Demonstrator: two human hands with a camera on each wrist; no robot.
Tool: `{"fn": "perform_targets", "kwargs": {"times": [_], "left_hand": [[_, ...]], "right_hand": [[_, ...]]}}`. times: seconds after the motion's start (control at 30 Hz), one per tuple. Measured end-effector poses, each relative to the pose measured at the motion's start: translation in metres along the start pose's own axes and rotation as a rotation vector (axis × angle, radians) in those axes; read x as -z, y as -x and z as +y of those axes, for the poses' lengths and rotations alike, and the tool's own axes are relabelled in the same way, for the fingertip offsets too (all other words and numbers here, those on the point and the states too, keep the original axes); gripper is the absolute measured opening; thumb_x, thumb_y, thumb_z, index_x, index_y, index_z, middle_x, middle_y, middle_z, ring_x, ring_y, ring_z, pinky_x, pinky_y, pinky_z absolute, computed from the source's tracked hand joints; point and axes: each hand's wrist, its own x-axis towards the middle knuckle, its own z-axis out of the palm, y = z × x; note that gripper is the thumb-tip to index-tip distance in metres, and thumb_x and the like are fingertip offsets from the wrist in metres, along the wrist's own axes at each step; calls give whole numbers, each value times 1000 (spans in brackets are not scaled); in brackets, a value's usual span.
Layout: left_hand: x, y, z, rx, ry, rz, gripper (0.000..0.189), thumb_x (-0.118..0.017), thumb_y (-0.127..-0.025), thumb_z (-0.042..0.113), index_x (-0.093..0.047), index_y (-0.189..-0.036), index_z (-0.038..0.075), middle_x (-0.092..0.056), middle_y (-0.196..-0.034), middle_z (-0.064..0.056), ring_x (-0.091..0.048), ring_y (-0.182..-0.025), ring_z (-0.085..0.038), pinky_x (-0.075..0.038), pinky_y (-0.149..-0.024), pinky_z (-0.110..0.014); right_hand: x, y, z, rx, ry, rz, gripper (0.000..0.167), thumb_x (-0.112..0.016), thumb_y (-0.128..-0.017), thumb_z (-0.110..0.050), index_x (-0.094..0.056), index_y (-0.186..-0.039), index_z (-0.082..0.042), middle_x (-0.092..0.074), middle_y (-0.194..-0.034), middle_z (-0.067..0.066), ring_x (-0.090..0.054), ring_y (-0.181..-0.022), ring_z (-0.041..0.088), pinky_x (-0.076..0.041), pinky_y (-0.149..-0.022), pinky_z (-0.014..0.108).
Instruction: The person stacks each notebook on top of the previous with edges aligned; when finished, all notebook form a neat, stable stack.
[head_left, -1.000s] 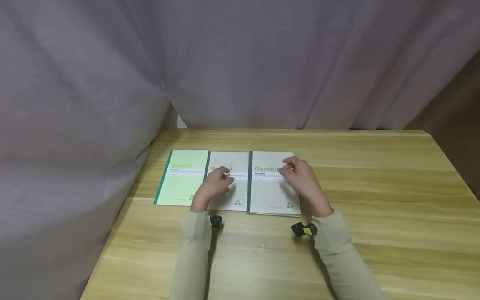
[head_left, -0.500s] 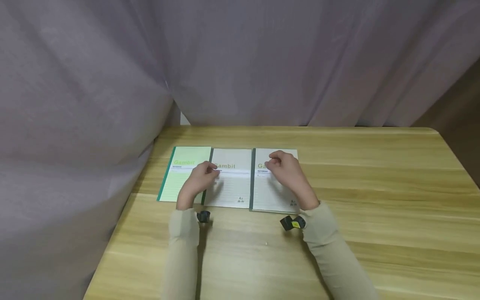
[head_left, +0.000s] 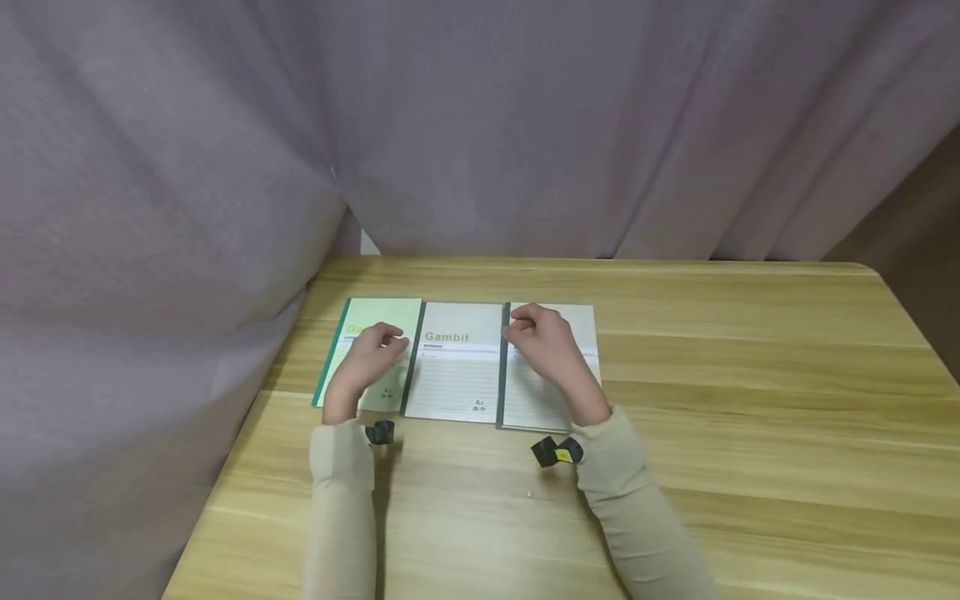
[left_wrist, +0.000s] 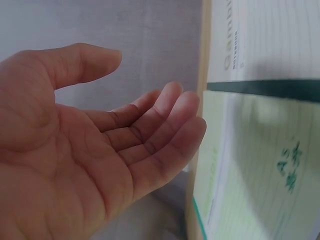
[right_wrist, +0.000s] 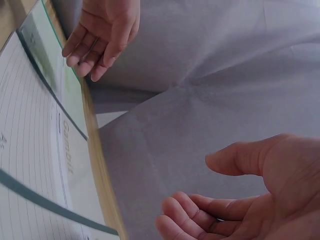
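Three notebooks lie side by side on the wooden table. On the left is a green notebook (head_left: pixel 388 312) with a green spine. A white notebook (head_left: pixel 456 392) with a dark spine is in the middle, its "Gambit" cover in full sight. Another white notebook (head_left: pixel 573 321) lies at the right. My left hand (head_left: pixel 367 358) hovers over the green notebook, and in the left wrist view its loosely bent fingers (left_wrist: pixel 165 150) hold nothing. My right hand (head_left: pixel 551 346) hovers over the right notebook, covering its printed title; its thumb and fingers are apart, with nothing between them.
The wooden table (head_left: pixel 750 375) extends to the right of the notebooks. A grey curtain (head_left: pixel 480 125) hangs behind it and along its left side. Small black devices (head_left: pixel 557 452) sit at both wrists.
Both hands have moved left above the notebooks: the left from the middle notebook to over the green one, the right toward the spine of the right notebook. The notebooks keep their places.
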Motion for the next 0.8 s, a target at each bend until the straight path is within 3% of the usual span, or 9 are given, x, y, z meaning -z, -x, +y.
{"fn": "perform_targets", "kwargs": {"times": [0.27, 0.57, 0.8], "left_hand": [[11, 4, -8, 12, 19, 6, 45, -51, -103, 19, -50, -135, -13, -62, -121, -28, -64, -105, -38, -52, -91, -46], [27, 8, -14, 20, 81, 1, 48, -49, -105, 19, -44, -138, -16, -57, -126, -33, -60, -112, -45, -50, -94, -48], [31, 20, -29, 48, 74, 3, 45, -49, -105, 18, -48, -134, -17, -58, -126, -31, -60, -109, -44, -50, -92, -49]], "right_hand": [[-14, 0, -5, 16, -16, -38, 39, -60, -99, -16, -59, -128, 10, -68, -110, 19, -66, -103, 32, -53, -88, 44], [-32, -3, -10, 1, -35, -23, 40, -64, -97, -15, -59, -128, 10, -70, -108, 18, -67, -102, 31, -53, -89, 44], [-49, 0, -13, 10, -46, -46, 39, -67, -94, -13, -61, -126, 9, -71, -102, 14, -69, -95, 27, -54, -86, 42]]}}
